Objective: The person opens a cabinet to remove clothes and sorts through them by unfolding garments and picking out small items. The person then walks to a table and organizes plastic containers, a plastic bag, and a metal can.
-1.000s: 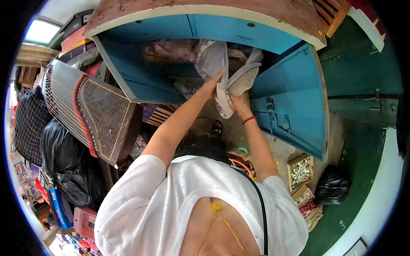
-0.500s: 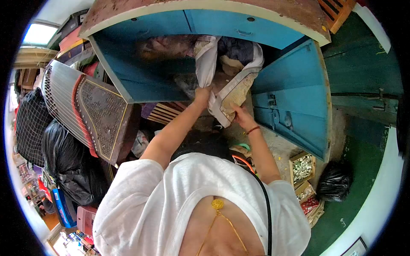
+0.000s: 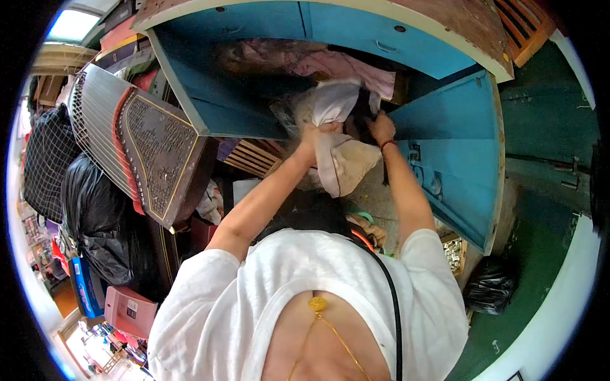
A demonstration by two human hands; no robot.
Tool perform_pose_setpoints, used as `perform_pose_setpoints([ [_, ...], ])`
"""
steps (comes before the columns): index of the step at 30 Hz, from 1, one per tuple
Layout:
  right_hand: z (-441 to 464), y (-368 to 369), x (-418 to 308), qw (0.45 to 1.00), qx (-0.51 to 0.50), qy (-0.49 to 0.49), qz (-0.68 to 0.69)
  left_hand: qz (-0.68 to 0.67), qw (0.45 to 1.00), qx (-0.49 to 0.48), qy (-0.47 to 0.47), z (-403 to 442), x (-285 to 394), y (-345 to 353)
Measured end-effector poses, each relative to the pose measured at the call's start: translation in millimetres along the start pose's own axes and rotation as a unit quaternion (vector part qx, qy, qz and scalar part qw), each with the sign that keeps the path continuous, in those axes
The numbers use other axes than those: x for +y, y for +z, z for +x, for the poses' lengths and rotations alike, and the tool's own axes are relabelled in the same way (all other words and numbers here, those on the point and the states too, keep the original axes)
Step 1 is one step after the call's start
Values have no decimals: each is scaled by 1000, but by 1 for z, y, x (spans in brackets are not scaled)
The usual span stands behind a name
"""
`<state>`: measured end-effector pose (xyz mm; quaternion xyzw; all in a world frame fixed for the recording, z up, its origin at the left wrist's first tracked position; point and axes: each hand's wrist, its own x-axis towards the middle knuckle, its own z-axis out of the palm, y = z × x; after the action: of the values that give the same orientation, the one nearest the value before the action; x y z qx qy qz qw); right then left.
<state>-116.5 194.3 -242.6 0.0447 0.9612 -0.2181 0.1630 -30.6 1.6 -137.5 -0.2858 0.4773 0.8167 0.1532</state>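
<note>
My left hand (image 3: 319, 138) is closed round a bunched white-and-beige cloth piece (image 3: 346, 166), part of which hangs below my fist and part of which stands up above it. My right hand (image 3: 382, 129) is closed beside it, at some dark fabric (image 3: 364, 105); what lies inside its fingers is mostly hidden. Both hands are at the opening of a blue cabinet (image 3: 241, 120). Inside it lie a pink cloth (image 3: 346, 68) and other crumpled fabrics, with some clear plastic near my left hand.
The cabinet's blue door (image 3: 454, 152) stands open to the right. A stringed zither (image 3: 152, 143) leans at the left, beside black plastic bags (image 3: 101, 222). Wooden slats (image 3: 254, 155) lie below the cabinet. Another black bag (image 3: 492, 286) sits on the floor at right.
The white-and-beige cloth is more bunched in my left hand. My right hand has left its lower edge and moved up and right to the dark fabric. More pink cloth shows inside.
</note>
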Motion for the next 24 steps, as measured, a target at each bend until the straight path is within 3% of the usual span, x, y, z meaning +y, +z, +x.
perform_pose_setpoints([
  [1,-1,-2,13,998,-18,-16,66,-191,975,-70,-88,7,-12,-13],
  [3,11,14,57,990,-34,-28,136,-369,903,-136,-174,5,-16,-25],
  [4,27,50,96,992,-111,-49,-23,-256,955,-88,-121,-8,-15,-28],
  [6,26,79,121,963,-191,-67,-179,-136,987,-36,-71,-22,-8,-34],
  [8,0,94,130,997,-64,-33,-33,-21,997,-30,-62,-38,2,-35],
  [9,-20,85,116,997,-70,-27,-31,-10,990,98,-100,-63,22,-14],
  [10,-48,54,73,993,77,-93,19,-6,989,99,-106,-68,23,-14],
  [11,-68,30,35,960,224,-155,67,-4,998,26,-62,-72,25,-17],
  [12,-78,27,15,961,191,-166,111,-2,999,-47,-16,-75,25,-20],
  [14,-94,18,-17,961,122,-205,141,41,997,-57,-7,-75,18,-25],
  [16,-100,11,-34,980,58,-189,-29,126,991,-54,16,-82,24,-17],
  [20,-109,-23,-50,980,123,-154,-15,82,994,-69,33,-100,51,8],
  [22,-127,-43,-56,964,155,-217,-3,78,992,-86,49,-103,56,11],
  [23,-120,-25,-43,964,158,-213,-4,80,992,-90,48,-103,54,12],
  [24,-102,6,-19,958,227,-153,-83,109,987,-107,50,-99,52,12],
])
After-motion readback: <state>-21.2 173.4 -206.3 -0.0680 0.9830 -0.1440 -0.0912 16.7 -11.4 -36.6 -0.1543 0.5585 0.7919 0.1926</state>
